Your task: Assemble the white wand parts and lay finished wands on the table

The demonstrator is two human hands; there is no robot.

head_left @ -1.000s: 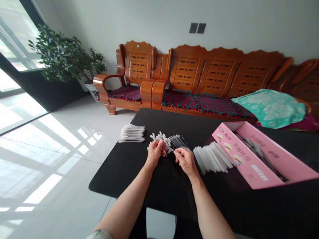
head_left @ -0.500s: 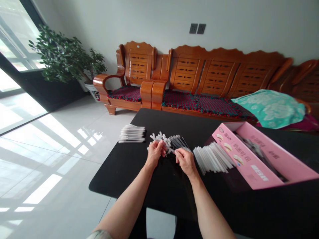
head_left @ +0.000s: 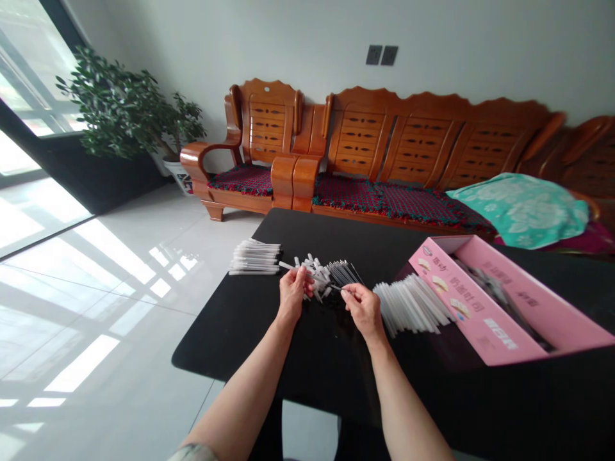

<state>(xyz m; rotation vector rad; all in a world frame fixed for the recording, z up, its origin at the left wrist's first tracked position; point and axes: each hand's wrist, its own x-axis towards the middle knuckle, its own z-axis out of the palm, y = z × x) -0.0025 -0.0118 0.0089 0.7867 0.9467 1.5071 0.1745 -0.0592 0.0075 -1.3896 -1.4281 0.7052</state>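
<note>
The left hand [head_left: 292, 293] pinches a slim white stick [head_left: 287, 265] between thumb and fingers, its pale end poking out toward the row of white pens [head_left: 254, 258]; the right hand [head_left: 364, 310] nips a thin dark rod [head_left: 332, 286] at its fingertips. Both are held over the black table [head_left: 230, 339], beside the loose white pieces [head_left: 323, 276]. I'd keep stick and rod in one straight line, gripping lightly and close in, so nothing bends. The left fingers cover the middle, so the two may well be one piece. What lies in the pink box [head_left: 473, 320] is hard to make out.
</note>
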